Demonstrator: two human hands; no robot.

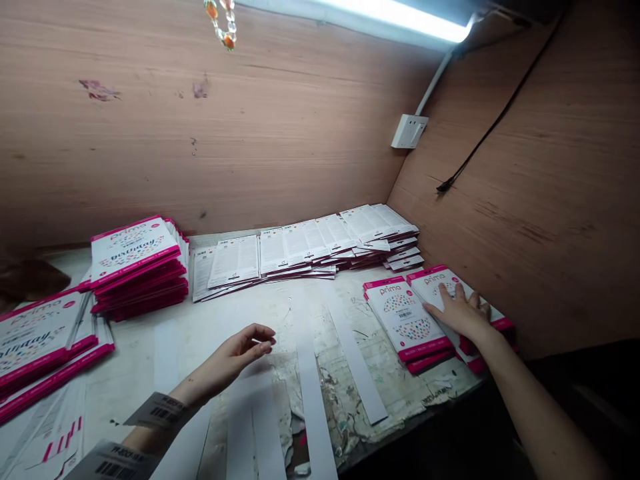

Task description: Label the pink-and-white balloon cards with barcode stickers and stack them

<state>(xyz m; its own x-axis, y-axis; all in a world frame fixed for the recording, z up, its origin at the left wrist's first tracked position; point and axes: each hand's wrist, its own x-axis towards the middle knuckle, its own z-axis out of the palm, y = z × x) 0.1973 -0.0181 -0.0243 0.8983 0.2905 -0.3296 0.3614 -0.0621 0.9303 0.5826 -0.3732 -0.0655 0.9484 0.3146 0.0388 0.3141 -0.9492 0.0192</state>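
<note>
My right hand (463, 312) rests with spread fingers on the top packet of a stack of pink-and-white "prima" packets (434, 285) at the right. Just left of it, touching, lies a second stack of such packets (407, 317) with dotted print. Over the middle of the table hovers my left hand (250, 345), loosely curled, thumb and fingers a little apart, with nothing visible in it. Two grey barcode labels (159, 410) cling to my left forearm. White paper strips (313, 387) lie on the worn table (345, 407) below and beside that hand.
Overlapping white-backed packets (305, 243) line the back wall. Piles of "prima birthday" packets (137, 250) stand at the left. A blurred dark brown shape (33, 280) shows at the left edge. A black cable (493, 120) hangs along the right wall, near a white socket (409, 131).
</note>
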